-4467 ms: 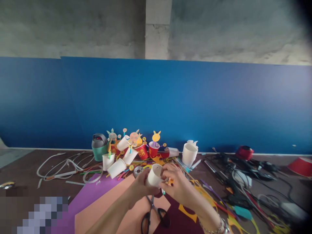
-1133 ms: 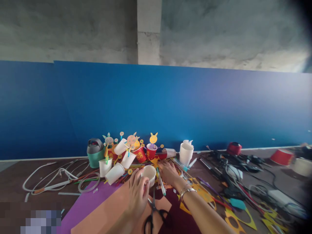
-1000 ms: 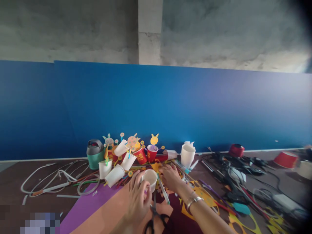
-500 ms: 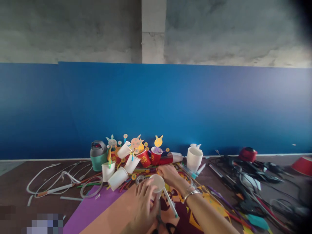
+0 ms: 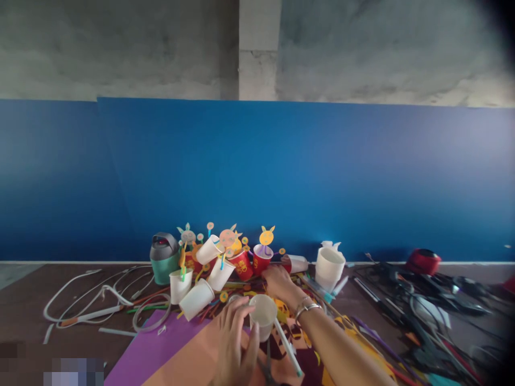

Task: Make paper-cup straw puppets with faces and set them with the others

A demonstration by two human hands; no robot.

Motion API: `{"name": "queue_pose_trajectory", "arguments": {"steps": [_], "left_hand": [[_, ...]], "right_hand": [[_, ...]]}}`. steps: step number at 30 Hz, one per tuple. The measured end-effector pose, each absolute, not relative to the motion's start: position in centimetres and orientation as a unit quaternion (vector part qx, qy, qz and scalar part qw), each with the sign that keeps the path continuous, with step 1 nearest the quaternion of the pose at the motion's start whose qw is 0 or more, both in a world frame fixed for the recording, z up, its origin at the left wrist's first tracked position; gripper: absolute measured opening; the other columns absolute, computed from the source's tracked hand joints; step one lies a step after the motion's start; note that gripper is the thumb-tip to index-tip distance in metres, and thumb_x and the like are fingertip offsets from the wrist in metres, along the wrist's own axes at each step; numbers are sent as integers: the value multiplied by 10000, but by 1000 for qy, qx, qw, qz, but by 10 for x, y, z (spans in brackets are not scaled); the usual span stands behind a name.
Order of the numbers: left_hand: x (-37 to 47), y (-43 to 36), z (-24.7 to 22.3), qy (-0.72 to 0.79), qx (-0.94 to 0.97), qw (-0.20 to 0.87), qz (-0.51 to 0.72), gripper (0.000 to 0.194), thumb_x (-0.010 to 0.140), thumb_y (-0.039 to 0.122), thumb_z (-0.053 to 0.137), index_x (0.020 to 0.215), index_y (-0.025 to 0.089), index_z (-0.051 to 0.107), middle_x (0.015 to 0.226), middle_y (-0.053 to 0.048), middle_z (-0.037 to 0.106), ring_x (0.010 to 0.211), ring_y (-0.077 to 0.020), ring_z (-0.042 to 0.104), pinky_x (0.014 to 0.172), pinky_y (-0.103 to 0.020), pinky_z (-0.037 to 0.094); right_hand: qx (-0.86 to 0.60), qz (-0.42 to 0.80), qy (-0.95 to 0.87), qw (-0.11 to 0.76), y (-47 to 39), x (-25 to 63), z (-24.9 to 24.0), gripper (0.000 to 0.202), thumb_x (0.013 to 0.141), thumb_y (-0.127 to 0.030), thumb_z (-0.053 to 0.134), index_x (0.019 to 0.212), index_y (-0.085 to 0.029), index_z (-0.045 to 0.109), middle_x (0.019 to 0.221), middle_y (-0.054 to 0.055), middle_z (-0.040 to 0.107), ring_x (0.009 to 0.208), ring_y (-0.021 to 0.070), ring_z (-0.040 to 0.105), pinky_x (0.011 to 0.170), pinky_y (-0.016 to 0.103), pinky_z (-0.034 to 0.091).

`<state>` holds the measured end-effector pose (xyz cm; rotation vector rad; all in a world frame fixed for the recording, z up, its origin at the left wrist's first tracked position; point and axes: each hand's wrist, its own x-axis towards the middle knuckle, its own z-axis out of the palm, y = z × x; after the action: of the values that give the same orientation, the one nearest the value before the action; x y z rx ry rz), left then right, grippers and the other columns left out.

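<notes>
My left hand is curved around the left side of a white paper cup, its fingers and thumb at the cup's wall. My right hand, with bracelets at the wrist, reaches past that cup to the pile of coloured sticks by a red cup; its fingertips are hidden, so what it holds is unclear. A white stick with a green tip leans beside the white cup. Scissors lie below it on orange paper and dark paper.
Several white and red cups with paper animal faces stand or lie at the back. A green-grey container and white cables are at left. A stack of white cups, black tools and cables sit at right.
My left hand's fingers have opened slightly from the white cup's rim, showing more of the cup. My right hand remains at the pile. The view has shifted slightly.
</notes>
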<state>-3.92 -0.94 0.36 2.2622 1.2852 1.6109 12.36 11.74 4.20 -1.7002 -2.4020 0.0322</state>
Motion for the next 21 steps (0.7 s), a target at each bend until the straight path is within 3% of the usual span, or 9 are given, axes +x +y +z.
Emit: {"name": "queue_pose_trajectory", "arguments": {"steps": [4,9,12,16,21], "left_hand": [[-41,-7,1,442,711,63,543,249,858,187,510,1098,234,553,1188,-106,577,1170,-287,490,969,-429,402],[-42,-4,-1,446,694,86,558,210,896,201,467,1081,229,562,1148,-98,592,1124,-251,527,959,-413,424],[-42,2,-3,450,660,106,593,183,906,239,466,1045,231,585,1086,-84,624,1069,-238,564,924,-390,455],[-41,7,-1,469,582,162,645,200,892,335,507,1007,216,619,1016,-88,655,991,-232,611,874,-354,490],[-42,7,3,448,550,226,668,248,834,381,595,998,207,664,1037,-98,669,1009,-249,611,907,-362,475]], "right_hand": [[-550,34,-825,128,119,127,41,208,686,-122,604,855,-115,726,968,190,684,1014,326,583,861,369,386],[-541,109,-807,211,121,140,47,142,671,-97,591,712,-140,720,917,146,687,941,294,600,836,361,405],[-528,176,-776,298,118,151,55,171,766,-213,571,834,-152,716,932,112,688,916,248,602,820,329,426],[-497,275,-722,396,105,155,65,422,914,-426,383,992,-111,652,864,110,683,766,197,617,673,289,463],[-367,500,-621,479,79,140,72,343,793,-446,614,905,-128,679,720,67,671,654,153,592,610,252,447]]}}
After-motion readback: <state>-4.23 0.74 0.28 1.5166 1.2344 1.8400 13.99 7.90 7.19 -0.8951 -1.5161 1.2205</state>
